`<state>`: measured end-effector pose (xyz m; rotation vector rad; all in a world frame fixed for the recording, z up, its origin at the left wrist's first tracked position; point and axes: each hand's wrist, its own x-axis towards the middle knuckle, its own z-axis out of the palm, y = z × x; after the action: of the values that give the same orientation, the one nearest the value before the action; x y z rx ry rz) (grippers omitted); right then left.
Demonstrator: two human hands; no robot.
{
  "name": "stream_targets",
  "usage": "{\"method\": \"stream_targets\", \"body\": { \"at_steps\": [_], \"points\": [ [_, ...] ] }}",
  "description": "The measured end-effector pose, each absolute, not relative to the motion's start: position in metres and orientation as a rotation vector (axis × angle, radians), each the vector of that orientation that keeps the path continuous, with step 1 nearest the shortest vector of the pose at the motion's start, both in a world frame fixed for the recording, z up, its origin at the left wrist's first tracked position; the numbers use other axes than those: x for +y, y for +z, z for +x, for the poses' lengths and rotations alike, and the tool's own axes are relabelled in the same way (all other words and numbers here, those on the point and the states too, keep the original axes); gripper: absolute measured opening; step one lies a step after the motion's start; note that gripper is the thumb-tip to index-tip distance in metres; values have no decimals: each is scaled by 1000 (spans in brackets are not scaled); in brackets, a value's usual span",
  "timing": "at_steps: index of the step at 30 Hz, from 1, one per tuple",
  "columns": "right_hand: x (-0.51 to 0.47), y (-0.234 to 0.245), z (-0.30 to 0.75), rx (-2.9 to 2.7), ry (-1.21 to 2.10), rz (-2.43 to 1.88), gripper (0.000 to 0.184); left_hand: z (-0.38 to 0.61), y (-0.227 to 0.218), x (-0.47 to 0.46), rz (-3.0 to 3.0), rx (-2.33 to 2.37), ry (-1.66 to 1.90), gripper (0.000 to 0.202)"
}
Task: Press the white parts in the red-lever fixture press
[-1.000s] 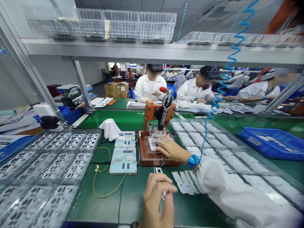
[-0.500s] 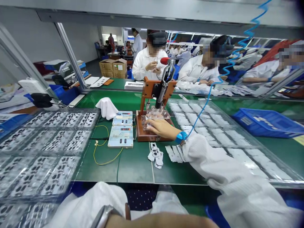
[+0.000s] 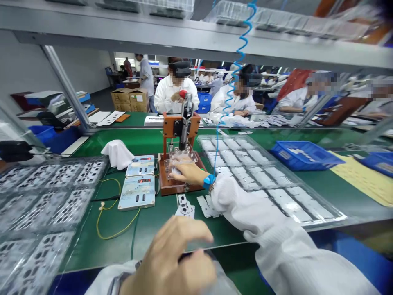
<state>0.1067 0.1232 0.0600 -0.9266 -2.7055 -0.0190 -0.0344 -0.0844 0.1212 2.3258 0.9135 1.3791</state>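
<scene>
My right hand (image 3: pixel 188 172) reaches forward in a white sleeve with a blue wrist strap (image 3: pixel 209 180). Its fingers lie stretched out on the clear plate of a brown press fixture (image 3: pixel 172 187), over a small white part. The fixture's lever with a red knob (image 3: pixel 183 95) stands upright above it. My left hand (image 3: pixel 172 262) hovers close to the camera at the bottom, its fingers curled towards the thumb; what they hold, if anything, I cannot make out. A small pile of white perforated parts (image 3: pixel 185 209) and some white strips (image 3: pixel 206 205) lie on the green mat between the hands.
Two small meters (image 3: pixel 137 192) and a white cloth (image 3: pixel 117 152) sit left of the fixture, with a loose yellow wire (image 3: pixel 113 233). Clear trays of parts (image 3: pixel 46 196) fill the left; another clear tray (image 3: pixel 276 192) and a blue bin (image 3: pixel 299 155) lie right. Co-workers sit opposite.
The view has swung left and tilted up. My left hand has risen back into sight at the bottom. My right hand has stayed on the fixture.
</scene>
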Motion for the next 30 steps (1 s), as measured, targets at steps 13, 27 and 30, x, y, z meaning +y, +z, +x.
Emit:
{"method": "stream_targets", "body": {
  "at_steps": [13, 27, 30],
  "points": [
    [67, 59, 178, -2535, -235, -1225, 46, -32, -18, -7, 2249, 1218, 454, 55],
    [105, 39, 350, -2091, 238, -2407, 48, -31, -23, -6, 2252, 1325, 371, 57],
    [108, 39, 353, -2171, 382, -2255, 45, -31, -23, -6, 2254, 1341, 370, 55]
  ]
}}
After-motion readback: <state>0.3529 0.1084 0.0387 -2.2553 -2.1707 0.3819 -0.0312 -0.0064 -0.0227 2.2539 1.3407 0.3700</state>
